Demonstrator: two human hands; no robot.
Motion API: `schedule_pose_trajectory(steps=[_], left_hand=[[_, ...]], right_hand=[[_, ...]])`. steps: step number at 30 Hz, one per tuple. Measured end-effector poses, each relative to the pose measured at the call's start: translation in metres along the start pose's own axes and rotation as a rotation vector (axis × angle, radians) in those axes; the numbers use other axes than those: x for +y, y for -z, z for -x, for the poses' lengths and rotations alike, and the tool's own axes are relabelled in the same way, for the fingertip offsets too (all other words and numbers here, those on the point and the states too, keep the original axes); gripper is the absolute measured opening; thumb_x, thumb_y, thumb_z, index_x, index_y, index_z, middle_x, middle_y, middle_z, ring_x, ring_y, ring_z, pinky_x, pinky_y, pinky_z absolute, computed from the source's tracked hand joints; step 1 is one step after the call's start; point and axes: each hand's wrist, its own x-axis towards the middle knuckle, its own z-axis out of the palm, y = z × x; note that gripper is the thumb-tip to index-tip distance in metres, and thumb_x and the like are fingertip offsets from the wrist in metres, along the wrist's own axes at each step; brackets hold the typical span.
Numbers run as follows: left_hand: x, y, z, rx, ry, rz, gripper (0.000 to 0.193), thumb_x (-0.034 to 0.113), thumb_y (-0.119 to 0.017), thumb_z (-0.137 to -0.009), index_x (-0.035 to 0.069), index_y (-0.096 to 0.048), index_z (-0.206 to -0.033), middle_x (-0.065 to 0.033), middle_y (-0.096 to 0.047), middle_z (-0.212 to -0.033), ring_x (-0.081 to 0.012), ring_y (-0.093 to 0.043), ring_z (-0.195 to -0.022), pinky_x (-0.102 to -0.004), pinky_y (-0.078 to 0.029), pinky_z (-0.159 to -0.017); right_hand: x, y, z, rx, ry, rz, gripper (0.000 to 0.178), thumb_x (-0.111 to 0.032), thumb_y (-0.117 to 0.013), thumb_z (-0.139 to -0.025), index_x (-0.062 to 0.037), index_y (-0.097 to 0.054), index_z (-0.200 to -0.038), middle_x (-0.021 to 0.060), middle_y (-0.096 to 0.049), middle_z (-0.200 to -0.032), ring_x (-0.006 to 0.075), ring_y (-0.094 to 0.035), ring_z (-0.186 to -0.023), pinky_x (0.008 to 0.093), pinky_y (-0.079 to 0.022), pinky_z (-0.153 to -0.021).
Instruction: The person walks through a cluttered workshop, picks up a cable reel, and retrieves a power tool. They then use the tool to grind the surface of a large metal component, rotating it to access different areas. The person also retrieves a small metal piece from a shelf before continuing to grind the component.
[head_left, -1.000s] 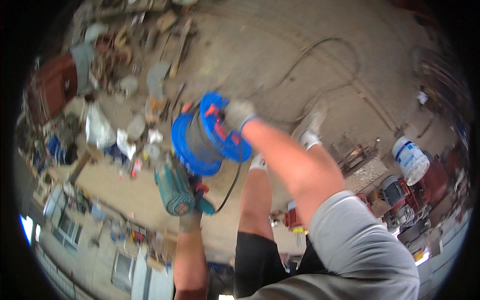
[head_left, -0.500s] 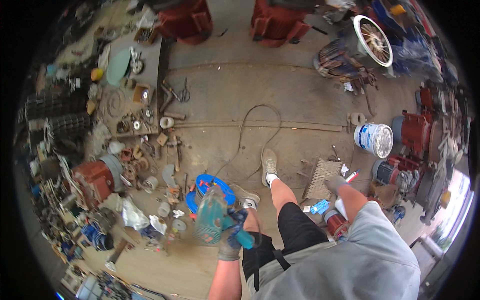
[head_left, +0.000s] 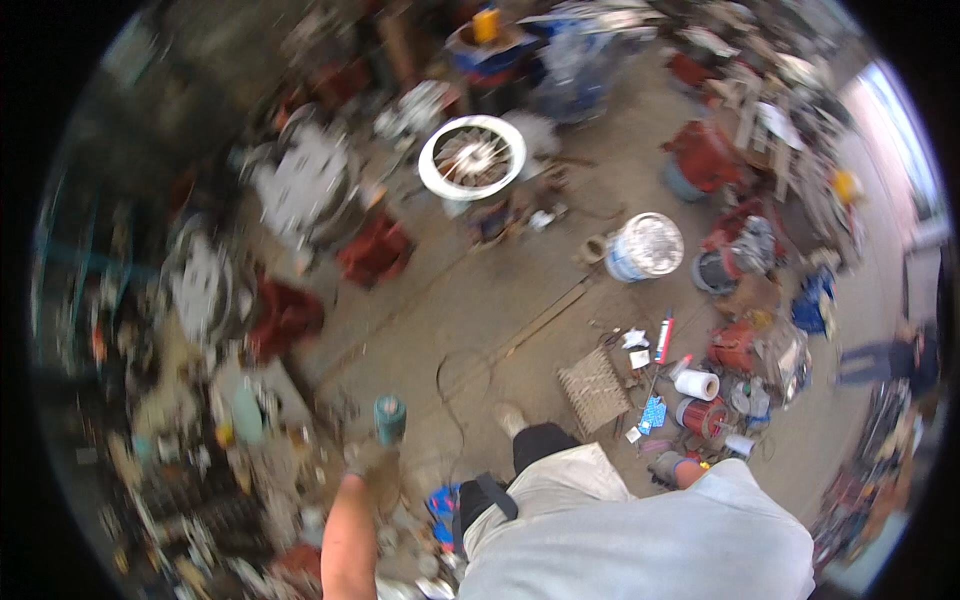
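A teal corded power tool hangs out in front to the left, above the floor. My left hand, gloved and smeared by motion, is at its near end and appears to hold it. The tool's working end is too blurred to make out. My right hand, in a grey glove, is low beside my body on the right, near a small red motor. Its fingers are too unclear to read. A blue cable reel lies on the floor beside my legs, partly hidden by my clothes.
A woven mat-like rectangular piece lies right of my shoe. Beyond it stands a white and blue bucket. A white-rimmed fan wheel and red motors stand farther off. A person is at the far right. A cable crosses the floor.
The view has swung to the right. My left hand and the teal tool have moved farther out from my body. The right hand has drawn back close to my side.
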Motion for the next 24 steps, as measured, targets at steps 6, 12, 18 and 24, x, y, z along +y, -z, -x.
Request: schedule_pose_trajectory(steps=[6, 12, 18, 24], left_hand=[[-0.030, -0.006, -0.106, -0.201, 0.321, 0.124, 0.011, 0.008, -0.058, -0.096, 0.006, -0.058, -0.107, -0.0090, -0.059, -0.073, -0.0234, -0.060, -0.061, -0.0429, -0.050, -0.051], [0.013, 0.015, -0.132, -0.262, 0.360, -0.470, 0.019, 0.021, -0.064, -0.093, 0.007, -0.067, -0.105, -0.0089, -0.067, -0.085, -0.0244, -0.065, -0.073, -0.0411, -0.052, -0.064], [0.069, 0.034, -0.184, -0.369, 0.290, -0.930, 0.030, 0.034, -0.069, -0.090, 0.007, -0.076, -0.103, -0.0088, -0.075, -0.096, -0.0254, -0.070, -0.085, -0.0394, -0.054, -0.076], [0.198, 0.033, -0.176, -0.450, 0.262, -0.738, 0.031, 0.042, -0.065, -0.092, 0.012, -0.074, -0.094, -0.0083, -0.071, -0.090, -0.0235, -0.065, -0.079, -0.0445, -0.050, -0.073]], right_hand=[[-0.034, -0.075, -0.011, 0.013, -0.275, -0.939, 0.028, -0.035, -0.058, -0.102, -0.0141, -0.067, -0.086, 0.0005, -0.062, -0.071, 0.0155, -0.057, -0.061, 0.0359, -0.044, -0.052], [-0.043, -0.083, -0.041, 0.146, -0.065, -1.535, 0.017, -0.025, -0.061, -0.100, -0.0142, -0.068, -0.089, 0.0005, -0.060, -0.074, 0.0147, -0.057, -0.066, 0.0335, -0.049, -0.058], [-0.110, -0.002, -0.020, 0.449, -0.061, -0.704, 0.011, -0.020, -0.068, -0.093, -0.0125, -0.074, -0.097, 0.0047, -0.068, -0.085, 0.0173, -0.064, -0.077, 0.0343, -0.054, -0.065], [-0.189, 0.113, 0.017, 0.672, -0.109, -0.696, 0.029, -0.021, -0.078, -0.086, -0.0035, -0.072, -0.108, 0.0117, -0.073, -0.098, 0.0209, -0.072, -0.085, 0.0374, -0.057, -0.069]])
